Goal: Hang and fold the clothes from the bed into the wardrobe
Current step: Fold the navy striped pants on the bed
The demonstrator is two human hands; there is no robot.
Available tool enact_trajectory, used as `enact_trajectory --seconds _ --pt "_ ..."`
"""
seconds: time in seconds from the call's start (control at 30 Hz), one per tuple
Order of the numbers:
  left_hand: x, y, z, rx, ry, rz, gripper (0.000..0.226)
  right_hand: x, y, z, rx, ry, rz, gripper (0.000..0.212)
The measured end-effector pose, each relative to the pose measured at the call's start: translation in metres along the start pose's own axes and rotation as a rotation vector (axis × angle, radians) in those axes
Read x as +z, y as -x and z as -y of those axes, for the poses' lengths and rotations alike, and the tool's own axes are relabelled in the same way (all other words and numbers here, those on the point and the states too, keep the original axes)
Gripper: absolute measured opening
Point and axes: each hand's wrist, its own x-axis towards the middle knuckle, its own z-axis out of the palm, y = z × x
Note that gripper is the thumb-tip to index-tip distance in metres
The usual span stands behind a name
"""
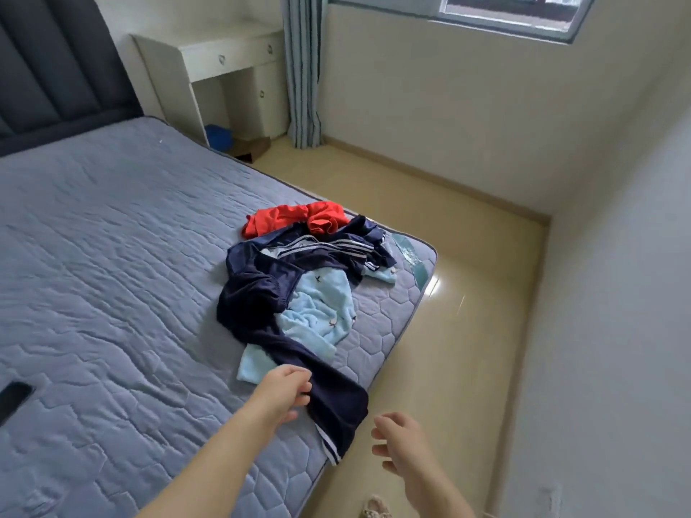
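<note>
On the bed (112,256), the left grip (288,392) touches a leg of the navy trousers (336,398); I cannot tell if it pinches the cloth. Just right of it the right grip (396,439) is released, above the floor (467,293)

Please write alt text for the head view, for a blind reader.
The left hand meets the edge of a navy striped garment, piled with a light blue garment and a red garment on a grey mattress; the right hand hovers open.
</note>
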Motion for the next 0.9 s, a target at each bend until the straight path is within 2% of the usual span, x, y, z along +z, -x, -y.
enact_trajectory --seconds 0.13,0.27,0.53,0.9 --pt "0.037 -0.034 -0.032 -0.062 0.081 -0.086 0.011 -0.041 -0.068 0.043 -0.025 0.077 0.056 0.015" --pt "0.050 -0.059 -0.054 -0.135 0.113 -0.149 0.011 -0.048 -0.114 0.077 -0.003 0.140 0.121 0.013" --pt "0.019 -0.112 -0.080 -0.223 0.251 -0.337 0.014 -0.004 -0.185 0.138 -0.002 0.351 0.287 0.011" --pt "-0.010 -0.183 -0.120 -0.271 0.318 -0.411 0.012 0.037 -0.264 0.219 -0.015 0.477 0.370 0.010"
